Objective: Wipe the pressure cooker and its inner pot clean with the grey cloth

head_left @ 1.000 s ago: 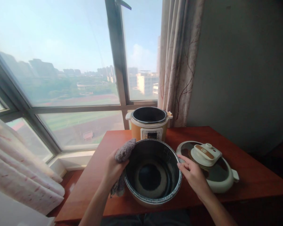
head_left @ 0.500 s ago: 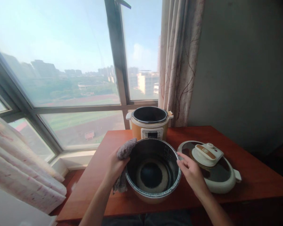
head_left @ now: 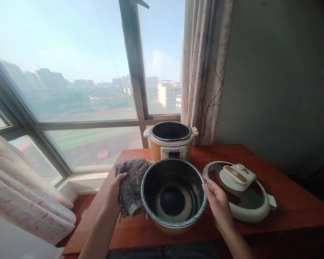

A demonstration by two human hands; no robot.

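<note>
A dark inner pot (head_left: 175, 216) with a speckled rim sits near the table's front, its opening tipped toward me. My right hand (head_left: 217, 196) pinches its right rim between thumb and fingers. To the left of the pot, my left hand (head_left: 115, 194) grips a grey fluffy cloth (head_left: 133, 183) by its left edge, thumb on top. The cloth hangs spread out beside the pot's left wall; whether it touches the pot I cannot tell. Behind the pot stands the cooker body (head_left: 158, 147), yellow and white, lidless, with a control panel facing me.
The cooker lid (head_left: 255, 214), white with a glass middle and a knob, lies on the right of the reddish wooden table (head_left: 97, 226). A window (head_left: 83, 90) and curtains (head_left: 205, 72) stand behind; a grey wall is at right.
My left hand has moved left, away from the pot's rim. The cloth, bunched over the rim before, is now spread out beside the pot. My right hand stays on the rim.
</note>
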